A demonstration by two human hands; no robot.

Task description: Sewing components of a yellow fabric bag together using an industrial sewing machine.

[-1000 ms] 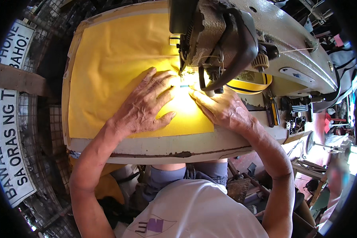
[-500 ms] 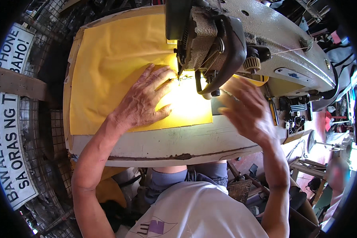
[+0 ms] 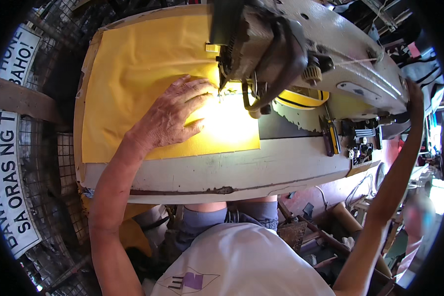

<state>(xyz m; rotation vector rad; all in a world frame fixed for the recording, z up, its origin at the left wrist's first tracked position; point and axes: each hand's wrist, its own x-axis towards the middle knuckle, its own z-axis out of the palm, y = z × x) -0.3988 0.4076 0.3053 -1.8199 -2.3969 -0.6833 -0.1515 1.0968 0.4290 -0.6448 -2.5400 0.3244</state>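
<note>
A sheet of yellow leather-like material (image 3: 133, 64) lies on the sewing machine's table, its right part beneath the needle area. My left hand (image 3: 175, 113) rests flat on it with fingers spread, fingertips close to the needle and presser foot (image 3: 220, 92). A bright lamp glares over the material there. At the far right end of the sewing machine (image 3: 350, 54), my right hand (image 3: 415, 101) is at the handwheel; its fingers are partly hidden and small, so their grip is unclear.
A yellow strip with dark edging (image 3: 301, 101) curls under the machine arm. Beside it lie a yellow-and-black screwdriver (image 3: 334, 138) and a bobbin winder (image 3: 362, 150). Signs (image 3: 15, 182) hang on wire mesh at left. The white table edge (image 3: 207, 170) runs before my lap.
My right hand has moved from beside the needle area out to the machine's right end. My left hand stays on the yellow sheet. The view has shifted slightly.
</note>
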